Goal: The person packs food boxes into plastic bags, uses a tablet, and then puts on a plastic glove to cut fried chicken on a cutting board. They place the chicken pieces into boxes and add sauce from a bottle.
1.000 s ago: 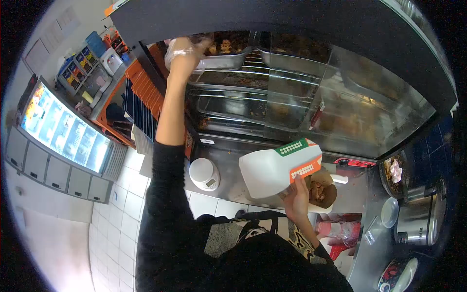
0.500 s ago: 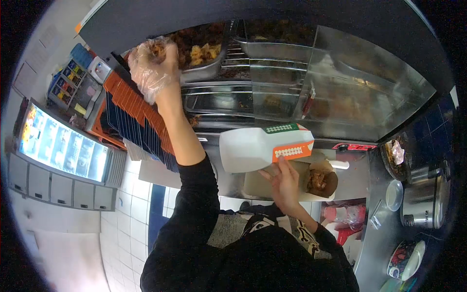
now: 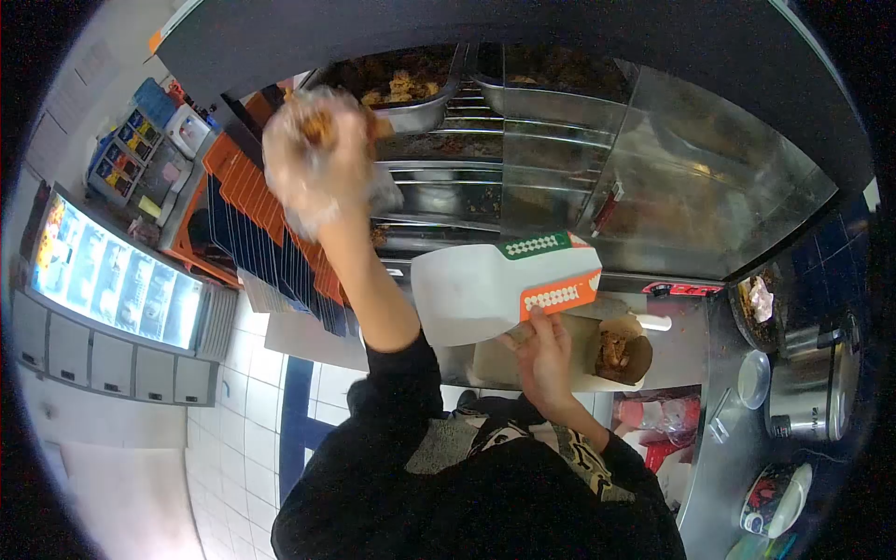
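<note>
My left hand point(image 3: 322, 163), in a clear plastic glove and smeared by motion, is closed around a brown piece of fried food point(image 3: 320, 128), apparently fried chicken. It is at the left opening of the display case, beside a metal tray point(image 3: 417, 118) of fried pieces. Lower down, my right hand point(image 3: 546, 359) grips a white paper takeaway box point(image 3: 462, 289) by its printed end, which has green and orange panels. The box lies tilted on its side, its wide white end toward the left. Just right of that hand stands a brown cardboard box point(image 3: 637, 359) with fried food inside.
A glass panel point(image 3: 719, 177) covers the case's right side. Below it are a white-handled utensil point(image 3: 656, 323) and a steel counter. Farther right are a steel pot point(image 3: 805, 401), a clear bowl point(image 3: 754, 378) and a patterned bowl point(image 3: 779, 499). Orange-topped partitions point(image 3: 252, 201) stand at left.
My left hand has swung slightly right and down with the piece of fried food. The paper takeaway box has shifted a little left and down in my right hand.
</note>
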Motion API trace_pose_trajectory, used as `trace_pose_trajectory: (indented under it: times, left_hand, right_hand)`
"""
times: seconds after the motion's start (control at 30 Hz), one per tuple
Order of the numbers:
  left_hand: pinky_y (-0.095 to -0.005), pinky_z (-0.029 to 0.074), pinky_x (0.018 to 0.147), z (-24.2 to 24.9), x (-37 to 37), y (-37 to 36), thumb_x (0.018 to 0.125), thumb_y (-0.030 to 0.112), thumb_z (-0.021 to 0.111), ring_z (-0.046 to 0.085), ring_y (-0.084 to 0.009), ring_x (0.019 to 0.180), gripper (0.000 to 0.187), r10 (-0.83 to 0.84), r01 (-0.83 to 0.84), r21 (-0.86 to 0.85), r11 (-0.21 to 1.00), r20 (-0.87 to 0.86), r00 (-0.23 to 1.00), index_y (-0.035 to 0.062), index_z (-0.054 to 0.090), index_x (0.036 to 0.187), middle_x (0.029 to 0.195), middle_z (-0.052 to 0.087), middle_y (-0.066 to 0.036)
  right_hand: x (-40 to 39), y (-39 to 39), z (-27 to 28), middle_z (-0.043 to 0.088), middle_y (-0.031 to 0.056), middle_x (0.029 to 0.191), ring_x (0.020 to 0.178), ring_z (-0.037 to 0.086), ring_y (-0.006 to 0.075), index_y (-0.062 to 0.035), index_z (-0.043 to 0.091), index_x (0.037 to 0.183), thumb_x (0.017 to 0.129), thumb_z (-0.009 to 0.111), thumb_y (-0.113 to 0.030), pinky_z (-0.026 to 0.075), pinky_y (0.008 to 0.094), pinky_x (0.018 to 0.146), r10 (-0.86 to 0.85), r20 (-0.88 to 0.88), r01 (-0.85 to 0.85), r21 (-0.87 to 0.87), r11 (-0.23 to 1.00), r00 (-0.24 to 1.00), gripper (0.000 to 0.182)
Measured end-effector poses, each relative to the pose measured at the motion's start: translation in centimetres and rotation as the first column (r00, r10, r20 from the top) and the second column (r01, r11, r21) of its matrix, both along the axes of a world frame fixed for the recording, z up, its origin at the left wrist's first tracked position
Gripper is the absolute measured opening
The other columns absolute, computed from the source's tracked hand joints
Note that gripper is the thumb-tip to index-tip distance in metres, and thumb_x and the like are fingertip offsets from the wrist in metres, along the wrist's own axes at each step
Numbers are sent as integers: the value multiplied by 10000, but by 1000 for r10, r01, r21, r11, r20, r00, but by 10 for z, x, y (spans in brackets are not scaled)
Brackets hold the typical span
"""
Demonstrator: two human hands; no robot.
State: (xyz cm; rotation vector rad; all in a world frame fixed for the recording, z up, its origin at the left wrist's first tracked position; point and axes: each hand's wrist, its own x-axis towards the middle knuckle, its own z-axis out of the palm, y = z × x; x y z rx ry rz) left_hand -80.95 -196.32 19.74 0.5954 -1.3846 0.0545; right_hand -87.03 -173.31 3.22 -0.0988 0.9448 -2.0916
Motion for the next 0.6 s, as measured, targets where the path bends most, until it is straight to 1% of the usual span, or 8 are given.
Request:
trace_pose_trajectory:
  times: [0.03, 0.1, 0.13, 0.2, 0.3, 0.47, 0.57, 0.6]
  left_hand:
    - [-309, 477, 702, -11, 4, 21, 718, 101, 670, 596, -171, 757, 167, -53, 53, -5, 999, 67, 996, 35, 633, 867, 825, 639, -87]
    - [-352, 467, 768, -37, 7, 52, 688, 67, 670, 588, -234, 808, 127, -481, 489, 10, 872, 199, 854, 54, 586, 783, 815, 606, -71]
    - [-376, 458, 805, -45, 20, 72, 642, 82, 706, 581, -273, 867, 180, -588, 525, 265, 809, 384, 712, 69, 597, 785, 845, 611, -89]
    - [-385, 451, 838, -72, 27, 83, 597, 125, 746, 553, -292, 974, 246, -802, 511, 621, 594, 407, 437, 85, 618, 802, 905, 615, -117]
    - [-393, 451, 888, -72, 41, 85, 698, 242, 720, 554, -314, 1066, 326, -862, 376, 777, 505, 481, 162, 75, 648, 969, 1078, 597, -178]
    - [-400, 466, 882, -52, 58, 52, 765, 310, 670, 580, -326, 1042, 400, -715, 517, 535, 668, 656, 244, 44, 621, 1060, 1125, 598, -161]
    - [-355, 468, 828, -10, 56, 23, 808, 67, 594, 609, -290, 942, 194, -422, 410, 181, 894, 646, 636, 7, 618, 991, 1027, 632, -138]
    - [-383, 468, 806, 0, 51, 9, 781, 93, 586, 600, -313, 902, 184, -221, 289, -16, 957, 603, 766, 52, 626, 956, 958, 633, -131]
  right_hand:
    - [0, 0, 1, 546, 54, 1141, 1054, 534, 183, -63, 462, 1133, 931, 472, -191, 451, 470, 876, 0, -10, 0, 1, 1000, 1000, 239]
    - [1, 1, 0, 547, 49, 1143, 1049, 539, 178, -67, 465, 1138, 933, 471, -190, 450, 457, 876, 2, -16, -2, 18, 1000, 1000, 239]
    - [2, 2, -3, 529, 51, 1158, 1053, 532, 171, -54, 446, 1179, 938, 466, -193, 466, 435, 861, -16, -43, 17, 18, 1000, 999, 279]
    - [5, -2, -7, 511, 54, 1173, 1056, 525, 165, -41, 426, 1220, 942, 462, -197, 482, 413, 847, -34, -65, 36, 23, 999, 997, 320]
    - [3, 1, -16, 515, 51, 1173, 1049, 528, 152, -44, 446, 1202, 938, 472, -194, 489, 395, 844, -63, -114, 67, 36, 997, 991, 305]
    - [5, 4, -24, 572, 41, 1107, 983, 568, 144, -84, 477, 1151, 930, 484, -182, 457, 329, 789, -77, -81, 83, 74, 994, 994, 241]
    - [2, 10, -28, 568, 29, 1111, 988, 562, 135, -97, 470, 1173, 931, 477, -180, 463, 315, 758, -40, -146, 56, 107, 993, 988, 256]
    - [3, 11, -28, 568, 29, 1111, 988, 562, 135, -97, 470, 1173, 931, 477, -180, 463, 315, 758, -31, -144, 47, 109, 993, 989, 256]
